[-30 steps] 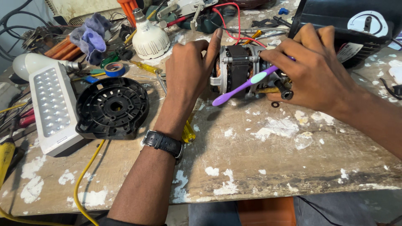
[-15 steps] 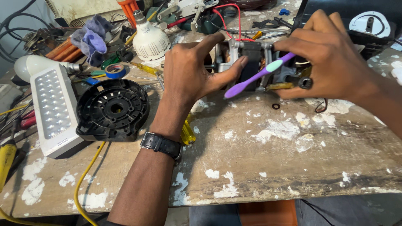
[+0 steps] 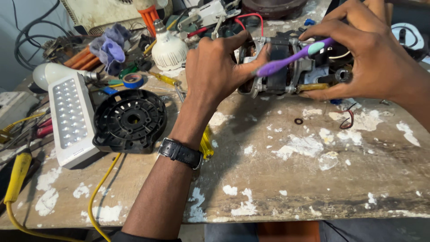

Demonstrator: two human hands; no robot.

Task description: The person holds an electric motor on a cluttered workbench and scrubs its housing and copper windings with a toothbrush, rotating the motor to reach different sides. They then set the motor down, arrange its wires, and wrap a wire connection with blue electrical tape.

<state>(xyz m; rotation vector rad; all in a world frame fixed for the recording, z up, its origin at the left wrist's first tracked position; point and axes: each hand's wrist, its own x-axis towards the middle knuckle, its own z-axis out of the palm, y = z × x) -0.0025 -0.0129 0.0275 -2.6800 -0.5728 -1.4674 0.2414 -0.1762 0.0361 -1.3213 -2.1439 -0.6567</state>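
A small electric motor [image 3: 286, 71] with a metal frame is lifted just above the worn wooden bench. My left hand [image 3: 215, 71] grips its left end, thumb across the top. My right hand [image 3: 367, 58] holds the motor's right end, where the shaft sticks out, and also pinches a purple toothbrush [image 3: 286, 62] with a teal head that lies across the front of the motor. A black watch [image 3: 179, 152] is on my left wrist.
A round black plastic cover [image 3: 132, 121] and a white LED lamp panel [image 3: 69, 118] lie at left. A white bulb [image 3: 169, 49], blue tape roll [image 3: 133, 80], purple cloth [image 3: 109, 47], yellow cable [image 3: 101, 192] and red wires [image 3: 251, 18] crowd the back. A small washer [image 3: 298, 121] lies below the motor.
Both hands have raised the motor and carried it up and away from me. The toothbrush has shifted with it, now lying across the motor's upper front.
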